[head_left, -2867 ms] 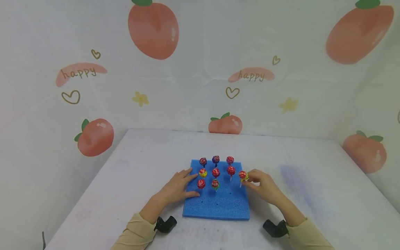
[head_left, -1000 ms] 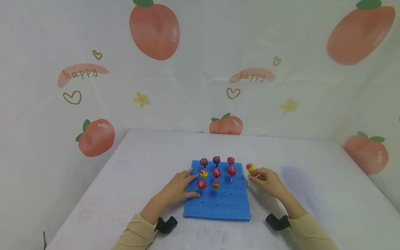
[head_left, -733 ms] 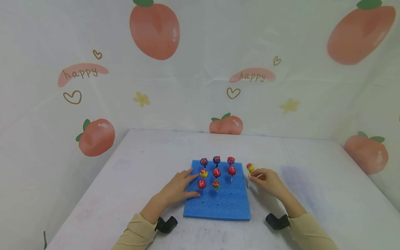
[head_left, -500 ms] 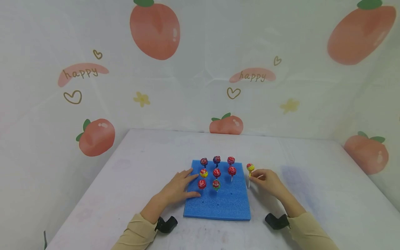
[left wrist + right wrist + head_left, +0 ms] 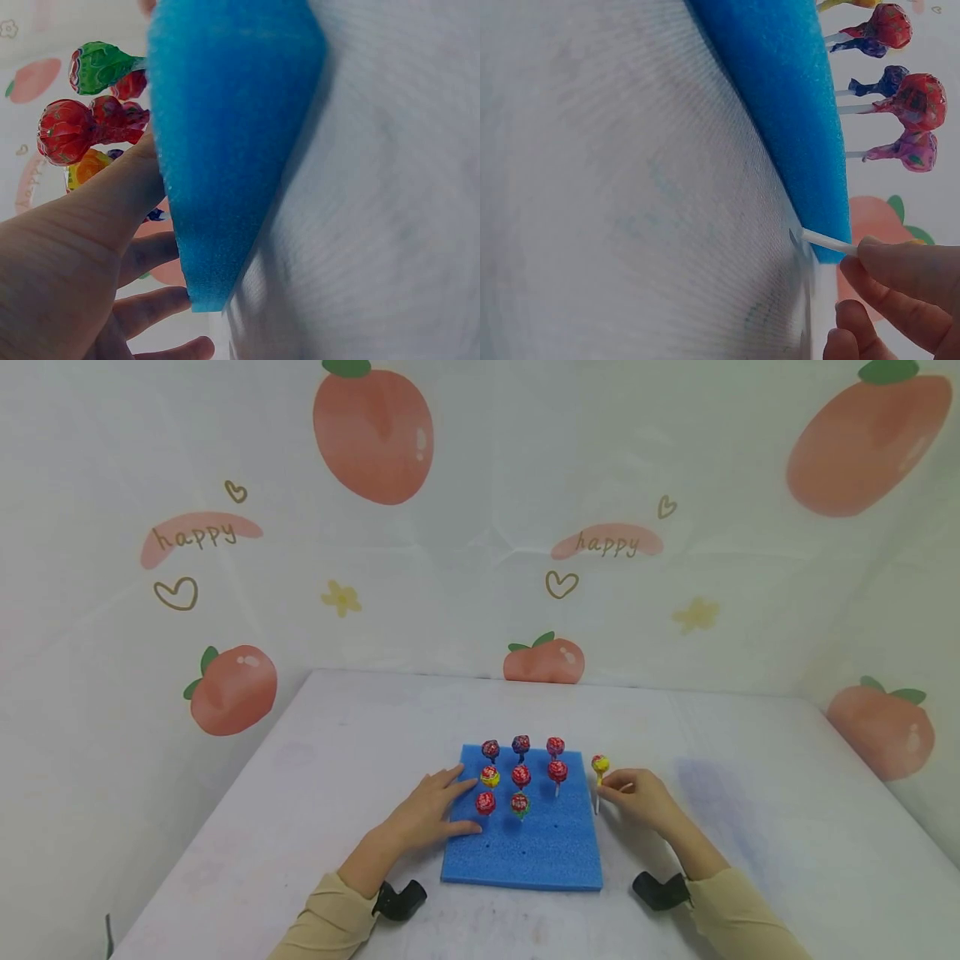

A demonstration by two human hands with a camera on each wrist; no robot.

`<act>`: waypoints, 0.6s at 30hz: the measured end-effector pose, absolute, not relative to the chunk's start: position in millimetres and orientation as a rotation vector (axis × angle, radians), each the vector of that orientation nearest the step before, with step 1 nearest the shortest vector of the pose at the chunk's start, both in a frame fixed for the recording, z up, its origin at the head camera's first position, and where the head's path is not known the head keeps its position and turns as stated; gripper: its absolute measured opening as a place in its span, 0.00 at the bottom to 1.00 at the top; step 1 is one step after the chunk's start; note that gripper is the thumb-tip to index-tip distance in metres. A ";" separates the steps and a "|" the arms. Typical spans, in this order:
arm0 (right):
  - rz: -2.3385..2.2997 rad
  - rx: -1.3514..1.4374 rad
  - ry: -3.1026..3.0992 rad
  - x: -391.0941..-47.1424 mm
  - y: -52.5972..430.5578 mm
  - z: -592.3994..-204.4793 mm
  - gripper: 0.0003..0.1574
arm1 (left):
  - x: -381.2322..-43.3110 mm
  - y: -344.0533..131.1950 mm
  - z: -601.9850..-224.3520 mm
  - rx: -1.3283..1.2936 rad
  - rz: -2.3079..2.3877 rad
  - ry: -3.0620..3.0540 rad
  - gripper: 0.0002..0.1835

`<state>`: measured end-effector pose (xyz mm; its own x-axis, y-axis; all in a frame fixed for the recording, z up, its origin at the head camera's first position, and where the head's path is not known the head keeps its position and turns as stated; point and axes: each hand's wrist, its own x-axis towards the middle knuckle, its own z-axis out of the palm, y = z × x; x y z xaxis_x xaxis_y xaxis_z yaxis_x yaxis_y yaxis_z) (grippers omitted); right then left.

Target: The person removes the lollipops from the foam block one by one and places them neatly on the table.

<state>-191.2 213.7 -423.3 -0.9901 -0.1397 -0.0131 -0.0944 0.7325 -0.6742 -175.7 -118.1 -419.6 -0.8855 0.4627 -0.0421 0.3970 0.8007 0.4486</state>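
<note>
My left hand (image 5: 427, 810) rests on the left side of a blue foam board (image 5: 517, 867), fingers spread and thumb along its top. Between thumb and fingertips, my right hand (image 5: 639, 797) pinches a yellow-and-red lollipop (image 5: 600, 764) upright, just right of the board. In the right wrist view its white stick (image 5: 829, 242) points down, its lower end close over the table; the candy is mostly hidden behind the fingers. Several lollipops stand in the board in rows, among them a green-wrapped one (image 5: 103, 67) and a red one (image 5: 64, 132) near the left thumb.
Small dark holes (image 5: 523, 852) show in the front part of the board. The board lies on a white-covered table (image 5: 360, 710). Behind it hangs a white backdrop (image 5: 465, 568) printed with fruit. Black wrist mounts (image 5: 400, 900) sit under both forearms.
The right hand has carried the yellow-and-red lollipop from over the board's right edge to the right, beside the board. Over the last second it has barely moved. The left hand has stayed put.
</note>
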 end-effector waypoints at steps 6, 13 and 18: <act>-1.094 -0.159 2.846 -192.4 212.3 -421.8 0.12 | -176.1 -118.0 -420.5 0.696 0.653 2.844 0.37; -1.087 -0.119 2.814 -194.1 210.8 -420.9 0.12 | -176.3 -118.5 -421.5 0.709 0.653 2.848 0.37; -1.055 -0.080 2.805 -195.4 208.6 -422.0 0.12 | -176.5 -118.9 -422.1 0.716 0.655 2.851 0.37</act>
<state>-195.4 208.6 -422.0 -0.9882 -0.1003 -0.1155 0.0006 0.7523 -0.6588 -176.5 -118.9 -422.1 -0.8790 0.4764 -0.0197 0.4201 0.7932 0.4408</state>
